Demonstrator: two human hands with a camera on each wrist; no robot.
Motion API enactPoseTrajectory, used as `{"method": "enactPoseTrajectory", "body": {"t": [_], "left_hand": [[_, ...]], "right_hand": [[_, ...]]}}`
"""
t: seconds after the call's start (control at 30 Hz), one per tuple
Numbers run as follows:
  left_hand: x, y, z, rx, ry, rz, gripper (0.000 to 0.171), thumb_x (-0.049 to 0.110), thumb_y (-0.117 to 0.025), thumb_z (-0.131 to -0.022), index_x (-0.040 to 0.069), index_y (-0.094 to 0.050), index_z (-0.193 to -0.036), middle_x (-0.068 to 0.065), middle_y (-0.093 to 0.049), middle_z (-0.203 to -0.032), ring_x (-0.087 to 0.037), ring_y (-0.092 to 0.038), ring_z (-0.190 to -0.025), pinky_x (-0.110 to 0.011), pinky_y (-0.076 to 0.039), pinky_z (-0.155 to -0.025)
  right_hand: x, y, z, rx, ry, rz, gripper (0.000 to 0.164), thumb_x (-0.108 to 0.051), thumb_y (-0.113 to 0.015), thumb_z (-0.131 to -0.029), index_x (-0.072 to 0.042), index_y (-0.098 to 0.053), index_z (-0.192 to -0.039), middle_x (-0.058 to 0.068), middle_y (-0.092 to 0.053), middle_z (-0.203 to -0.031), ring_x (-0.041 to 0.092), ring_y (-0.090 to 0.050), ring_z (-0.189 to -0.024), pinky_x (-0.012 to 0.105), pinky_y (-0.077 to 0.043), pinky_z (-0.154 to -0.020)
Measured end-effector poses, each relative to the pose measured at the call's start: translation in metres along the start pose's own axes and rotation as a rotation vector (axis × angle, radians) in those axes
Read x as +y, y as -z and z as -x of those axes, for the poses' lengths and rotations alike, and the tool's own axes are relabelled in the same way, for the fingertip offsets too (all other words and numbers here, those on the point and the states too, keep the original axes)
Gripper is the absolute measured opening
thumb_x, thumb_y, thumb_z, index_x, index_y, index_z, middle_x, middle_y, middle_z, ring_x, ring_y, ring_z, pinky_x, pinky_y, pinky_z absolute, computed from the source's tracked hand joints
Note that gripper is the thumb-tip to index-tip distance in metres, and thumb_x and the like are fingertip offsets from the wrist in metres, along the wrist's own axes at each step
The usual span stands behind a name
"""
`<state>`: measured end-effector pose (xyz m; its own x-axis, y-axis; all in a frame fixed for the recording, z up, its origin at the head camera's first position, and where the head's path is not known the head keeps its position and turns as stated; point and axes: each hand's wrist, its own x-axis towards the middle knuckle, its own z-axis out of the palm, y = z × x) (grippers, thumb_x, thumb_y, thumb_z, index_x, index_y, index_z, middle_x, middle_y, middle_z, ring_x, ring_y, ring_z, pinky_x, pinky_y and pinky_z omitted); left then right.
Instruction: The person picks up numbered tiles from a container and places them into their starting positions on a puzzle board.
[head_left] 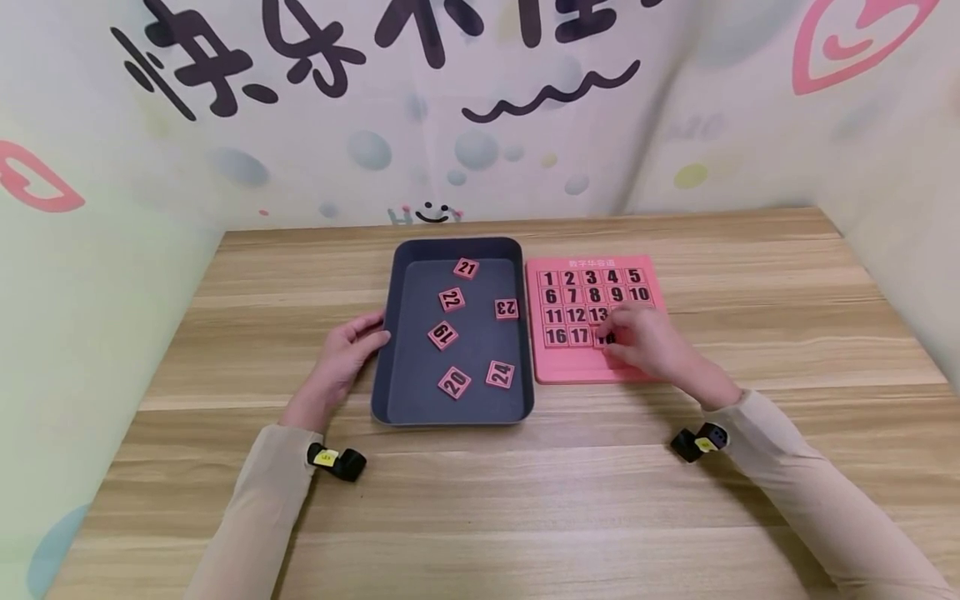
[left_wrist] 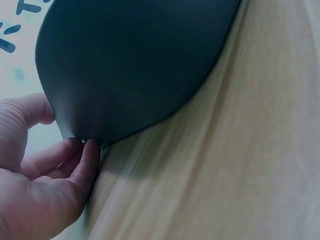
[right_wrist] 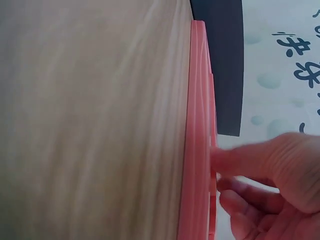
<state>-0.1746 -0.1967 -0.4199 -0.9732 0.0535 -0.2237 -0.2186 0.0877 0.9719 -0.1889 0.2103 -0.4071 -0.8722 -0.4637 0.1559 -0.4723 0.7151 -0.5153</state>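
Observation:
My left hand [head_left: 343, 358] holds the left side of a dark grey tray [head_left: 390, 367]; in the left wrist view, the thumb is at the rim and the fingertips are against the outer wall [left_wrist: 145, 65]. Loose pink number tiles lie in the tray, among them 21 [head_left: 467, 267], 19 [head_left: 443, 335] and 24 [head_left: 500, 374]. My right hand [head_left: 652, 342] is over a pink number board [head_left: 570, 367], its thumb and fingers pinching the tile 18 [head_left: 606, 338], which they partly cover. This tile is beside 17 [head_left: 579, 336] in the fourth row.
The tray and board stand side by side on a wood-grain table [head_left: 480, 500]. Behind them hangs a printed cloth [head_left: 300, 158] with black characters. Each wrist wears a small black camera, the left one [head_left: 345, 463] and the right one [head_left: 697, 442].

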Motion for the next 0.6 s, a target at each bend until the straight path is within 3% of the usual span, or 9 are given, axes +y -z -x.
{"method": "enactPoseTrajectory", "body": {"t": [0.23,0.6], "left_hand": [[0.0001,-0.0004,-0.0001,0.003,0.001,-0.010,0.048,-0.001,-0.050,-0.092,-0.012,-0.038,-0.136,-0.027,-0.040,-0.139,0.002,-0.052,-0.100,-0.010,-0.043,-0.084],[-0.0014,-0.0003,-0.0006,0.004,-0.003,0.006,0.048,-0.001,-0.051,-0.091,-0.012,-0.038,-0.136,-0.028,-0.039,-0.139,0.001,-0.052,-0.101,-0.010,-0.043,-0.084]], "right_hand": [[0.0020,-0.0027,-0.0005,0.021,-0.023,-0.065,0.017,0.011,-0.073,-0.070,0.003,-0.067,-0.083,0.012,-0.061,-0.083,0.022,-0.058,-0.073,0.031,-0.052,-0.064],[0.0055,0.0013,0.0022,0.026,-0.119,-0.059,0.019,0.003,-0.076,-0.072,0.002,-0.061,-0.083,0.012,-0.063,-0.080,0.023,-0.060,-0.072,0.034,-0.052,-0.065]]}}
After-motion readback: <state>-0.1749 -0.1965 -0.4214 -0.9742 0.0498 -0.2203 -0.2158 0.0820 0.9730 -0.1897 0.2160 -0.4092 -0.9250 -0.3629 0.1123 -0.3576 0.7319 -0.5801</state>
